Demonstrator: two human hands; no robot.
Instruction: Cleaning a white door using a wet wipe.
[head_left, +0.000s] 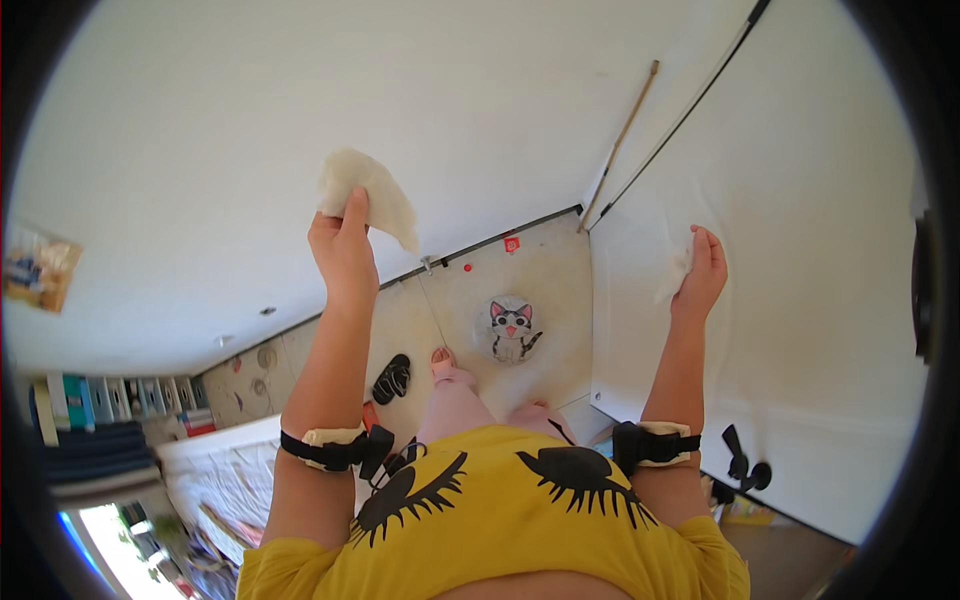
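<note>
My left hand (346, 236) is raised before the white wall and grips a thin off-white sheet (364, 180), a tissue or cloth. Its thumb lies over the sheet, which fans out above the hand and hangs down at the right. Held up at the right, in front of a white panel (780, 300), my right hand (703, 270) pinches a smaller crumpled white piece (675, 274). That piece looks like tissue and droops on the hand's left side. Both hands are well apart.
A wooden stick (626, 131) leans in the corner. On the floor are black slippers (392, 379), a round cat-printed item (510, 330), a red packet (511, 244) and a small red cap-like object (467, 268). A bed (221, 465) stands lower left; a black handle (742, 461) is on the panel.
</note>
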